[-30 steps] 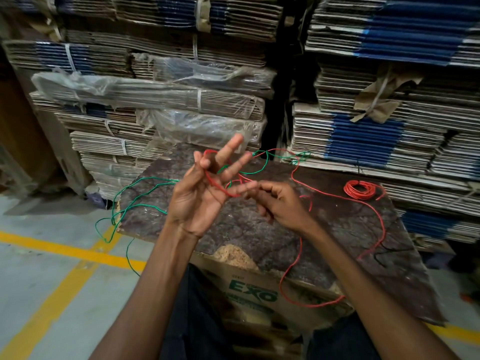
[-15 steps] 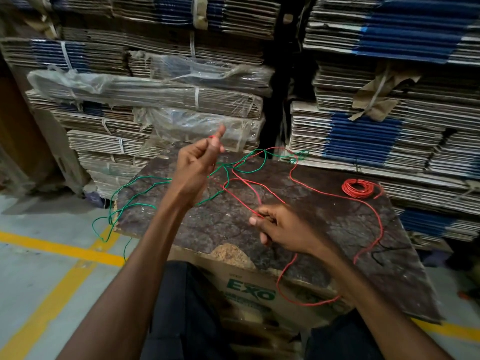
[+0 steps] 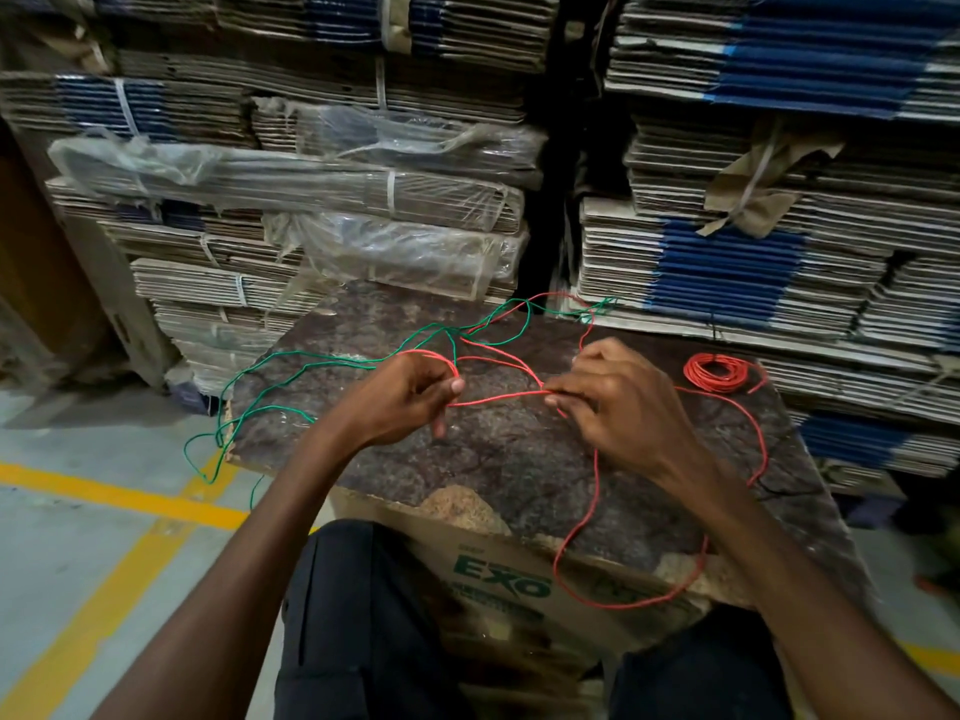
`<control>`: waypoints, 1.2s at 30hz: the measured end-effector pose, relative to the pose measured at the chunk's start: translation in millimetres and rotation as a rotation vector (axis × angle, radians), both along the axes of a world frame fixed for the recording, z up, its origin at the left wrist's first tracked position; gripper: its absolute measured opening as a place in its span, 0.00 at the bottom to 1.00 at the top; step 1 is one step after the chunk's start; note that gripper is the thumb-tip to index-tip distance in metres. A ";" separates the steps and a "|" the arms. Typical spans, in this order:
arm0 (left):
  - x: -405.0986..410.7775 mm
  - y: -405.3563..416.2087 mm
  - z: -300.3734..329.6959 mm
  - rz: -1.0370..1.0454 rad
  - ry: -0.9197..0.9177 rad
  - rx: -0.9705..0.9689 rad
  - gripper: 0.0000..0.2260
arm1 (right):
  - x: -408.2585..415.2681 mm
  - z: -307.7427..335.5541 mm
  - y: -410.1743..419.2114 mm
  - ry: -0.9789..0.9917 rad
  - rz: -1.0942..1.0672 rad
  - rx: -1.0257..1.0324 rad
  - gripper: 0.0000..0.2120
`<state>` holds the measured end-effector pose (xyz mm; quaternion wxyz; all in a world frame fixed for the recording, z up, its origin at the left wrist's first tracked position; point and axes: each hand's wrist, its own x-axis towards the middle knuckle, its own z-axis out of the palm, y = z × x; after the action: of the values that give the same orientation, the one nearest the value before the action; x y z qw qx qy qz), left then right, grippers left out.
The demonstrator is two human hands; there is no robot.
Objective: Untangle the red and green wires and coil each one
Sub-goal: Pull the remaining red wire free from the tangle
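Pinching a short stretch of the red wire between them, both hands hover over the dark mottled board. Left hand has fingers curled, thumb and forefinger nipping the wire at its left end, a small red loop arcing over the knuckles. Right hand fingers curled too, fingertips gripping the same strand at its right end; wire runs nearly level between the two hands. More red wire drops from under the right hand, hangs off the board's near edge in a big loop across the cardboard box printed EXO, then climbs back up the right side. A finished red coil lies flat on the board, right of the right hand, apart from it. Green wire trails from the tangle near the board's far edge, where red and green cross, leftward over the board and off its left edge above the grey floor with yellow lines. Stacks of flattened cartons behind the board.
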<state>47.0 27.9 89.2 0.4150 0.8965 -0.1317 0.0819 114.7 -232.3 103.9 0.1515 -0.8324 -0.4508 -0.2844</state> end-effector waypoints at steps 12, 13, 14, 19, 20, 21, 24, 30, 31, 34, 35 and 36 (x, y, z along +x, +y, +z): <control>-25.9 25.8 -8.7 -0.113 0.185 -0.265 0.18 | 39.0 -5.6 5.8 0.922 0.061 0.761 0.12; -29.7 27.0 -9.0 -0.124 0.203 -0.294 0.17 | 42.6 -4.9 5.3 0.931 0.063 0.795 0.12; -33.0 27.8 -9.5 -0.132 0.225 -0.330 0.17 | 46.9 -3.7 4.8 0.910 0.063 0.815 0.12; -49.6 19.2 -7.7 -0.235 0.342 -0.626 0.16 | 61.1 0.6 19.6 0.851 0.041 0.852 0.07; -51.6 16.1 -6.0 -0.268 0.350 -0.692 0.15 | 62.7 0.9 25.1 0.849 0.039 0.854 0.05; -52.5 14.0 -5.1 -0.305 0.345 -0.761 0.14 | 63.5 1.1 30.8 0.851 0.041 0.854 0.04; -50.8 9.3 -5.3 -0.471 0.292 -1.029 0.09 | 64.5 -1.7 46.9 0.867 0.050 0.810 0.02; -37.8 -2.7 11.2 -0.756 0.158 -1.453 0.13 | 56.6 -20.3 64.0 1.006 -0.038 0.701 0.04; -34.9 -3.8 15.7 -0.750 0.127 -1.477 0.12 | 53.6 -24.8 65.7 1.037 -0.047 0.665 0.03; -23.2 -3.1 26.0 -0.677 0.035 -1.522 0.09 | 42.1 -40.7 67.6 1.131 -0.076 0.557 0.03; -18.8 -2.5 29.4 -0.630 -0.003 -1.518 0.09 | 36.9 -44.6 67.1 1.158 -0.070 0.520 0.05; -14.1 -1.3 32.6 -0.571 -0.044 -1.510 0.09 | 31.1 -47.3 66.0 1.184 -0.061 0.485 0.06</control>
<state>32.9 26.6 121.8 0.9109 0.3042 -0.2729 0.0573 145.8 -166.3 56.6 0.5509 -0.8030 -0.1898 0.1252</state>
